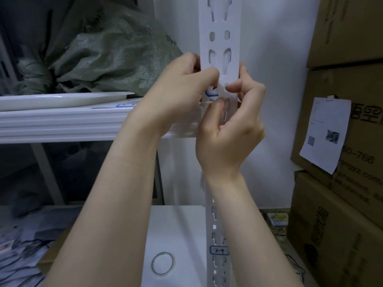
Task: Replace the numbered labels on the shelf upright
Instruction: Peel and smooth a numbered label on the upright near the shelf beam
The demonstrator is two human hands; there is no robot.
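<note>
Label "2-4" (pixel 219 250) sits low on the shelf upright (pixel 219 41). Higher, left hand (pixel 182 88) curls round the upright's edge, thumb by the upper label (pixel 212 92); right hand (pixel 234 121) pinches clear tape (pixel 207 102) — slack there could wrinkle it, or skew the label.

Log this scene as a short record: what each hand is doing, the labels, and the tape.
left hand: pinches the upper label against the shelf upright
right hand: pinches a clear tape strip just below that label
upper label text: mostly hidden by the thumb
lower label: stuck on the upright, reads 2-4
tape roll: lies flat on the white surface, left of the upright
</note>
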